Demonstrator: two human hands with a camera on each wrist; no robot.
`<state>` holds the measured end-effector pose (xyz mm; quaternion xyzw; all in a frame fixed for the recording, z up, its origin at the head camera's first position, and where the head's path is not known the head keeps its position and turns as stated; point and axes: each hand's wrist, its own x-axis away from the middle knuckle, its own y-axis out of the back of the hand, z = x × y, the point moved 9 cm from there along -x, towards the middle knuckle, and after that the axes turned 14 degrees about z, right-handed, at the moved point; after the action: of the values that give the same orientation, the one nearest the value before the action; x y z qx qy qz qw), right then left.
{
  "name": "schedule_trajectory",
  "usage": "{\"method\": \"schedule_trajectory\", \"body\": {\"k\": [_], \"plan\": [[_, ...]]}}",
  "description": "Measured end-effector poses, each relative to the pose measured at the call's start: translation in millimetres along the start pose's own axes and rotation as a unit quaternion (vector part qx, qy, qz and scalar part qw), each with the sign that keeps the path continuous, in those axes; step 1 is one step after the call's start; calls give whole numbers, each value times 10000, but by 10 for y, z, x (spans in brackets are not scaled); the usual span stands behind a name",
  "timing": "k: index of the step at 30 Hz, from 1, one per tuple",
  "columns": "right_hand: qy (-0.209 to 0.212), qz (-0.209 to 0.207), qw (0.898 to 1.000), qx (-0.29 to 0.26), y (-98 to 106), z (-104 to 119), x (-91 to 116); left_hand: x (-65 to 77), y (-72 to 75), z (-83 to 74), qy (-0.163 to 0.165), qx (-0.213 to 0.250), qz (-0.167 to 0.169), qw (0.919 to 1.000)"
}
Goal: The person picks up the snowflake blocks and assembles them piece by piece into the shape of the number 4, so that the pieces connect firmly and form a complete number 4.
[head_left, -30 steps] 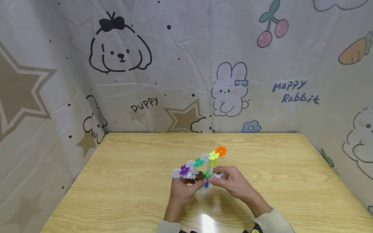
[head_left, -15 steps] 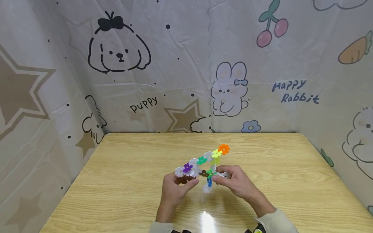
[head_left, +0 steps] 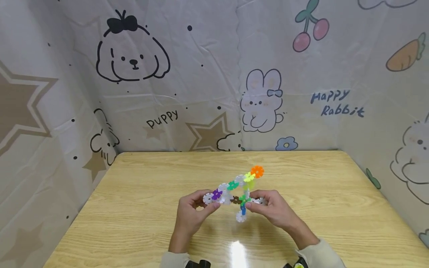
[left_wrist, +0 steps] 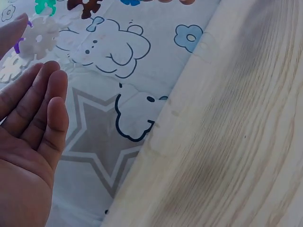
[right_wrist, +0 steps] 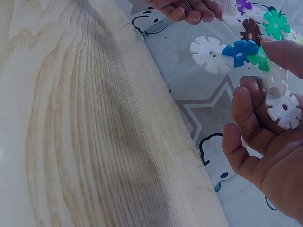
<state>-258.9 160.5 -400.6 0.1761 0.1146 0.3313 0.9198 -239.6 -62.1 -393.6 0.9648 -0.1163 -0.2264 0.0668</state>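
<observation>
A joined chain of plastic snowflake discs is held up over the table between both hands. Its slanting upper row runs from an orange disc [head_left: 257,171] through yellow, white and teal to a purple disc [head_left: 216,194]. My left hand [head_left: 189,214] holds the left end, thumb in front and fingers behind a white disc [head_left: 208,198]. My right hand [head_left: 275,208] pinches the structure by a green disc [head_left: 244,201], with white discs reaching into its palm. Below hang a blue disc [right_wrist: 240,52] and a white disc [right_wrist: 209,55]; a brown disc [right_wrist: 251,31] sits behind.
The wood-grain table [head_left: 151,175] lies under the hands, and its far edge meets a printed cloth [head_left: 207,93] with cartoon animals. Cloth also hangs at the left and right sides. A light reflection shows on the tabletop near the front.
My left hand has shifted left along the structure, from near its middle to its left end. The structure moved slightly right, uncovering the blue and lower white discs. My right hand keeps its pinch.
</observation>
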Motion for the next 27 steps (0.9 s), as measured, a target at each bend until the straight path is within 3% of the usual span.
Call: {"method": "schedule_trajectory", "body": {"k": [11, 16, 27], "plan": [[-22, 308, 9994, -153, -65, -68, -8, 8, 8, 105, 695, -484, 423, 9955], [-232, 356, 9989, 180, -96, -118, 17, 18, -24, 183, 972, -510, 660, 9918], [-456, 475, 9964, 539, -130, -157, -39, 26, -7, 279, 1212, -883, 593, 9869]]}}
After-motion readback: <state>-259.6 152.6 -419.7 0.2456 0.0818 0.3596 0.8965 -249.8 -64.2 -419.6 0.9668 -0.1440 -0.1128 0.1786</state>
